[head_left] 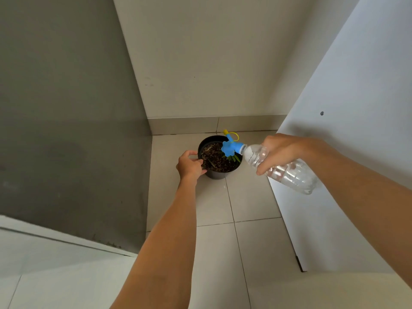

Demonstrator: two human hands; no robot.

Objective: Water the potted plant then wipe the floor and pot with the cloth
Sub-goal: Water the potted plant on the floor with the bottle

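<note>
A black plastic pot (215,174) with dark soil and a small green plant (234,157) stands on the tiled floor in a corner. My left hand (189,165) grips the pot's near left rim. My right hand (282,150) holds a clear plastic bottle (287,171) tilted towards the pot. The bottle has a blue sprinkler cap (229,148) with a yellow tip, and the cap hangs over the soil and the plant. Water lies in the bottle's lower side. No cloth is in view.
The floor (252,204) is pale tile with grey grout lines. A grey wall (66,108) stands at the left and a cream wall (200,63) behind the pot. A white door or panel (356,85) stands close on the right, behind the bottle.
</note>
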